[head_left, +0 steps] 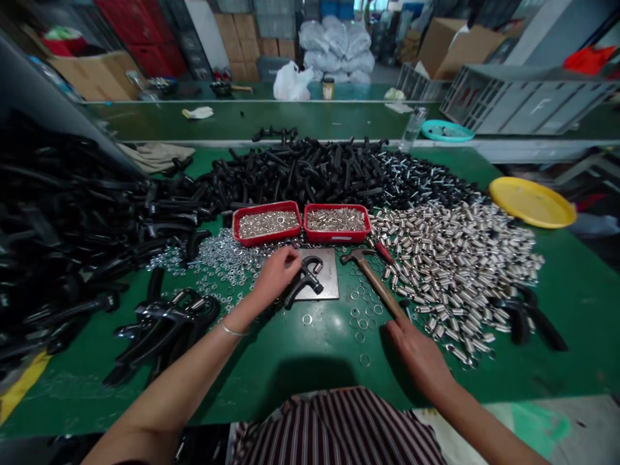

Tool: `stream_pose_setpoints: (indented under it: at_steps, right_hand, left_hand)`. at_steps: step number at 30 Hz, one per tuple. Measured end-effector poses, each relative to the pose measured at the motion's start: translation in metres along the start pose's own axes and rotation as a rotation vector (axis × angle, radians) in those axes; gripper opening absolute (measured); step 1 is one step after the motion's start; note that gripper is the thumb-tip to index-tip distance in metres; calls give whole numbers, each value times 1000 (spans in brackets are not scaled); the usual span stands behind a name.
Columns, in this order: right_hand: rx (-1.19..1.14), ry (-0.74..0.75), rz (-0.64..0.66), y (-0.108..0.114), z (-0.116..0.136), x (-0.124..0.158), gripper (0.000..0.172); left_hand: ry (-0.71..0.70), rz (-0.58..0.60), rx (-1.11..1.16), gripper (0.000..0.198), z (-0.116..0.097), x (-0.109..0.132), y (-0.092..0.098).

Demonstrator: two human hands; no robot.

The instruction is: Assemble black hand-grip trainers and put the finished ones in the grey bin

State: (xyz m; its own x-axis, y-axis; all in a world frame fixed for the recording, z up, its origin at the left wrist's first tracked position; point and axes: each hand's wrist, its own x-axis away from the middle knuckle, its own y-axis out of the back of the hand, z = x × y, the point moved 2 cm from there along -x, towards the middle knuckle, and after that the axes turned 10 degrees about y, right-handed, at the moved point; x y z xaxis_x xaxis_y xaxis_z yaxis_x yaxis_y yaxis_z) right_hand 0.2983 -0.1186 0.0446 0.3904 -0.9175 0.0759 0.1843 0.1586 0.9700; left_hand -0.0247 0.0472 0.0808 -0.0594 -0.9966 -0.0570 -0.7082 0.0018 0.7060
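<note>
My right hand (411,349) is closed round the wooden handle of a claw hammer (375,281), whose head rests by the right edge of a square metal plate (330,278). On that plate lies a black curved clamp-like part (305,283) with a shiny metal cylinder in its loop. At the part's left side is my left hand (276,276), thumb and fingers pinched together; whatever they hold is hidden. Two red trays (242,240) of small metal pins stand just behind the plate. Loose metal rings (359,337) are scattered between plate and hammer.
Silvery cylinders (455,258) are heaped on the right, black parts (300,168) at the back and far left. Small nuts (217,258) spread left of the plate. Several black assemblies (165,323) lie front left. A yellow lid (533,201) sits at the right edge.
</note>
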Motion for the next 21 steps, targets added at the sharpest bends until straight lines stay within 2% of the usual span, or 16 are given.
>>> stream_pose_setpoints:
  at_steps: [3,6,11,14,17,19,21]
  right_hand:
    - [18,117,-56,-1,1,-13,24]
    - [-66,174,-97,3,-4,-19,23]
    - [-472,132,-158,21,-7,-43,16]
    - [-770,57,-200,34,0,-82,23]
    - [-1099,-21,-179,36,13,-132,26]
    - [-1194,-31,-187,32,23,-165,29]
    - [-1180,-23,-221,24,31,-191,29]
  left_hand:
    - [-66,-30,-59,7,-5,-3,-8]
    - [-61,-46,-107,7,0,-3,-14]
    - [-25,-41,-103,8,11,0,-21]
    - [-45,-37,-100,8,12,2,-22]
    - [-80,-22,-121,10,10,4,-19]
    - [-125,-25,-174,11,8,5,-18]
    - [-224,-7,-286,14,3,6,-17]
